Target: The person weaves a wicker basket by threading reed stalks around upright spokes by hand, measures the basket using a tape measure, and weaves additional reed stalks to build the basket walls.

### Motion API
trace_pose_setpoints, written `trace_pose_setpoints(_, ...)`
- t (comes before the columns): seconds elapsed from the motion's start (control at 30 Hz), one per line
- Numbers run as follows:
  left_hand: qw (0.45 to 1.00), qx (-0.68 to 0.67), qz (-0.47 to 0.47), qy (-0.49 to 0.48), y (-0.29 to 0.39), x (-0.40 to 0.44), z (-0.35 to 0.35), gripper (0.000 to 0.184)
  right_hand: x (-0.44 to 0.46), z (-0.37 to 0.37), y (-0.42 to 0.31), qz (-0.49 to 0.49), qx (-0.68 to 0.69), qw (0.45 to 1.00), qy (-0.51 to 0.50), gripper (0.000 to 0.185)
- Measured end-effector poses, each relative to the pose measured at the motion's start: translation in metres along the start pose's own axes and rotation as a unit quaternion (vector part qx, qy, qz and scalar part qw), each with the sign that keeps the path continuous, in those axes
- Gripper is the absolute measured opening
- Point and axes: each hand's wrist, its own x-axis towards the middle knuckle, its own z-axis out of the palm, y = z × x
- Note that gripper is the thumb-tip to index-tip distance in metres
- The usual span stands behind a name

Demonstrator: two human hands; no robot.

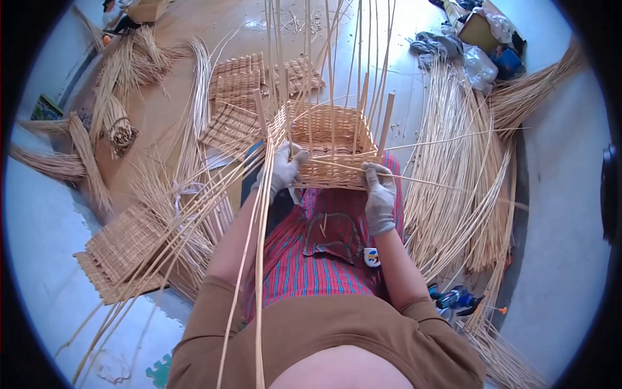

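The basket [334,174] is beyond the cloth [324,275] on the lap, between the left hand [283,168] at its near-left corner and the right hand [380,198] at its near-right corner. Long strands [260,272] run from its left side back over the left arm. Behind it and to the left, 3 woven panels [233,83] lie on the floor [227,29]; farther left is a tied bundle [116,120]. More panels [126,243] are stacked near left. A reed heap [447,162] spreads right, with a plastic bag [479,70] at its far end and a tool [459,298] near its close end.
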Motion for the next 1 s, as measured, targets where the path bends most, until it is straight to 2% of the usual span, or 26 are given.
trace_pose_setpoints(0.03,0.998,-0.007,0.059,-0.014,-0.011,0.006,-0.003,0.025,0.009,-0.001,0.001,-0.049,-0.045,0.998,-0.018,0.012)
trace_pose_setpoints(0.07,0.998,-0.032,0.061,-0.005,-0.011,0.003,-0.001,0.019,0.02,0.001,0.001,-0.096,-0.087,0.991,-0.035,0.01)
trace_pose_setpoints(0.1,0.996,-0.056,0.065,0.005,-0.009,-0.002,0.002,0.014,0.028,0.01,-0.014,-0.101,-0.127,0.984,-0.068,0.01)
trace_pose_setpoints(0.17,0.995,-0.071,0.052,0.042,-0.007,-0.002,0.008,0.009,0.047,0.05,-0.035,-0.109,-0.149,0.976,-0.111,0.02)
trace_pose_setpoints(0.2,0.995,-0.057,0.057,0.054,-0.016,0.002,0.013,0.009,0.044,0.084,-0.057,-0.145,-0.175,0.957,-0.181,0.033)
trace_pose_setpoints(0.23,0.993,-0.086,0.039,0.065,-0.023,0.007,0.017,0.015,0.044,0.123,-0.075,-0.18,-0.199,0.93,-0.252,0.045)
trace_pose_setpoints(0.27,0.992,-0.089,0.04,0.078,-0.021,0.008,0.019,0.018,0.05,0.159,-0.075,-0.299,-0.327,0.86,-0.254,0.056)
trace_pose_setpoints(0.3,0.991,-0.092,0.041,0.09,-0.02,0.008,0.021,0.022,0.057,0.19,-0.071,-0.407,-0.443,0.76,-0.245,0.067)
trace_pose_setpoints(0.37,0.989,-0.084,0.049,0.109,-0.023,0.011,0.022,0.029,0.079,0.217,-0.055,-0.393,-0.534,0.724,-0.191,0.077)
trace_pose_setpoints(0.4,0.989,-0.084,0.048,0.111,-0.025,0.014,0.022,0.03,0.085,0.217,-0.055,-0.46,-0.477,0.734,-0.149,0.08)
trace_pose_setpoints(0.43,0.989,-0.091,0.027,0.117,-0.028,0.018,0.022,0.029,0.083,0.198,-0.054,-0.313,-0.375,0.857,-0.166,0.08)
trace_pose_setpoints(0.47,0.989,-0.091,0.042,0.112,-0.027,0.014,0.022,0.026,0.059,0.177,-0.072,-0.144,-0.26,0.938,-0.175,0.079)
trace_pose_setpoints(0.5,0.987,-0.093,0.06,0.113,-0.026,0.012,0.02,0.024,0.063,0.143,-0.046,-0.154,-0.255,0.935,-0.193,0.069)
trace_pose_setpoints(0.53,0.987,-0.035,0.102,0.115,-0.034,0.018,0.018,0.019,0.067,0.11,-0.019,-0.164,-0.248,0.931,-0.211,0.06)
trace_pose_setpoints(0.57,0.986,-0.011,0.113,0.125,-0.034,0.015,0.02,0.021,0.057,0.101,-0.018,-0.105,-0.195,0.948,-0.229,0.049)
trace_pose_setpoints(0.6,0.983,0.016,0.124,0.135,-0.031,0.012,0.02,0.023,0.055,0.101,-0.014,-0.161,-0.177,0.934,-0.264,0.04)
trace_pose_setpoints(0.63,0.985,-0.013,0.105,0.137,-0.052,0.027,0.023,0.027,0.061,0.111,-0.01,-0.251,-0.266,0.889,-0.274,0.042)
trace_pose_setpoints(0.67,0.985,-0.028,0.075,0.152,-0.041,0.018,0.025,0.031,0.058,0.139,-0.022,-0.335,-0.346,0.833,-0.272,0.043)
trace_pose_setpoints(0.7,0.985,-0.039,0.045,0.162,-0.029,0.007,0.027,0.035,0.06,0.171,-0.034,-0.365,-0.401,0.799,-0.26,0.047)
trace_pose_setpoints(0.73,0.975,0.018,0.056,0.212,-0.039,0.014,0.031,0.04,0.065,0.192,-0.037,-0.375,-0.447,0.775,-0.241,0.053)
trace_pose_setpoints(0.77,0.978,0.027,0.047,0.2,-0.035,0.013,0.029,0.04,0.075,0.208,-0.037,-0.389,-0.494,0.745,-0.222,0.059)
trace_pose_setpoints(0.8,0.981,0.033,0.037,0.187,-0.03,0.012,0.028,0.041,0.084,0.217,-0.036,-0.431,-0.464,0.741,-0.223,0.057)
trace_pose_setpoints(0.83,0.982,0.003,0.04,0.183,-0.035,0.018,0.028,0.04,0.082,0.2,-0.039,-0.416,-0.561,0.689,-0.196,0.052)
trace_pose_setpoints(0.9,0.978,0.038,0.123,0.165,-0.077,0.049,0.027,0.022,0.072,0.136,-0.026,-0.34,-0.324,0.868,-0.159,0.032)
trace_pose_setpoints(0.93,0.991,-0.047,0.041,0.121,-0.036,0.021,0.023,0.017,0.067,0.105,-0.02,-0.318,-0.182,0.921,-0.132,0.023)
trace_pose_setpoints(1.0,0.984,-0.131,0.079,0.092,-0.028,0.015,0.022,0.02,0.028,0.056,-0.024,-0.349,-0.232,0.904,-0.082,0.014)
